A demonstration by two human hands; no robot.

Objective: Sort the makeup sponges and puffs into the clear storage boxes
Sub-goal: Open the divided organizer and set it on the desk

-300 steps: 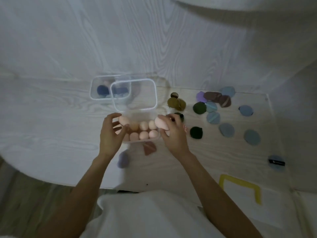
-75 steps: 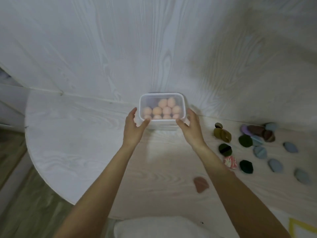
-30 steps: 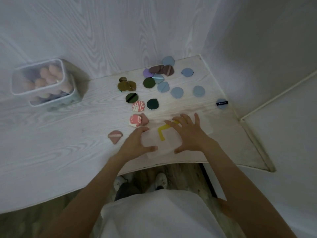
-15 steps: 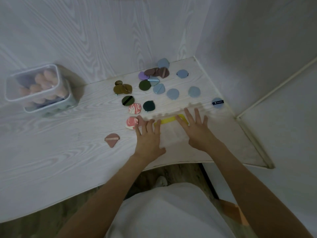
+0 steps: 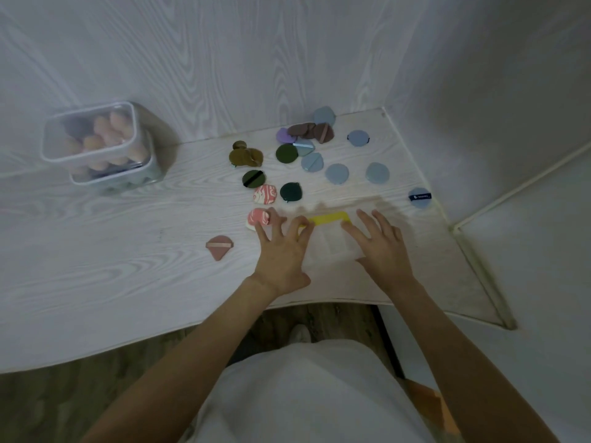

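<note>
The clear box [image 5: 332,247] with the yellow clip [image 5: 329,218] lies flat near the front edge of the desk [image 5: 96,266], toward its right side, and both hands are on it. A second ago it sat a bit nearer the front edge; now it has been pushed a little way in, toward the puffs. The left hand [image 5: 281,251] rests on the box's left side with bent, spread fingers, and its fingertips reach the yellow clip. The right hand [image 5: 380,247] lies on the right side with fingers almost straight; neither hand is wrapped around the box. I think the clip gets opened next, so the puffs can go in. The two stacked boxes [image 5: 105,148] full of peach sponges [image 5: 105,135] stand closed at the back left of the desk by the wall, where they were set down a moment ago, so the sponge part looks done. The puffs are all loose on the desk: blue puffs [image 5: 337,174] and dark green puffs [image 5: 287,153] toward the back right corner, brown ones [image 5: 246,156] beside them, two pink swirly puffs [image 5: 259,216] just by the left hand, and a pink wedge puff [image 5: 219,247] alone to the left. One blue puff [image 5: 420,197] near the right edge has a dark band with small white writing, too small to read.
</note>
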